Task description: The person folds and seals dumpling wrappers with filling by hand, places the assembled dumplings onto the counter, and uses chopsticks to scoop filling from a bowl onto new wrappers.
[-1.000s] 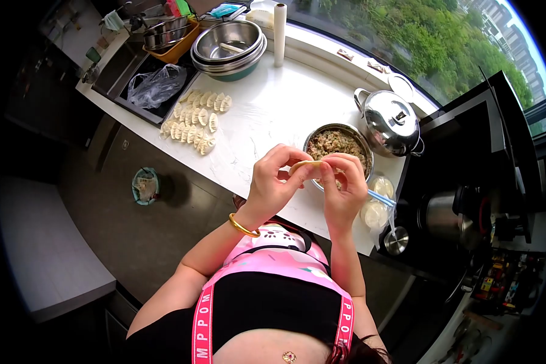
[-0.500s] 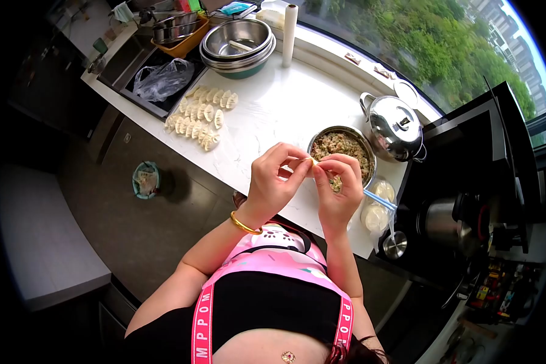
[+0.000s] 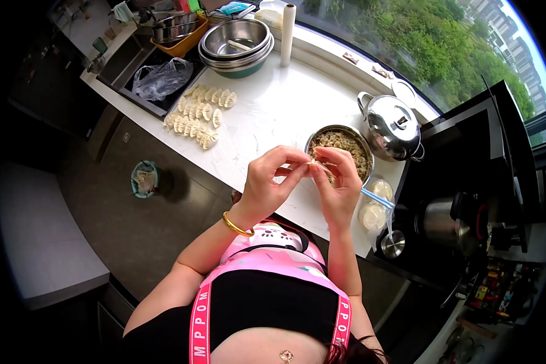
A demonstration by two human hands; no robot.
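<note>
My left hand [image 3: 268, 184] and my right hand [image 3: 340, 189] meet over the counter's front part, fingertips pinched together on one small dumpling [image 3: 313, 162]. Only a pale bit of its dough edge shows; the fingers hide the rest. Just behind my right hand is a steel bowl of minced filling [image 3: 353, 147], partly covered by the fingers. Blue chopsticks [image 3: 377, 197] stick out to the right, beside round dough wrappers [image 3: 373, 215] in clear plastic. Finished dumplings [image 3: 195, 115] lie in rows at the left of the counter.
Stacked steel basins [image 3: 236, 45] and a white roll [image 3: 288, 35] stand at the back. A lidded steel pot [image 3: 394, 126] is beside the filling bowl, near the black stove [image 3: 461, 158]. A plastic bag [image 3: 162, 79] lies by the sink; a bin [image 3: 145, 179] stands on the floor.
The right fingers have shifted slightly upward along the dumpling's edge, the index finger more raised. Both hands keep their pinch on it. The whole view has moved a little.
</note>
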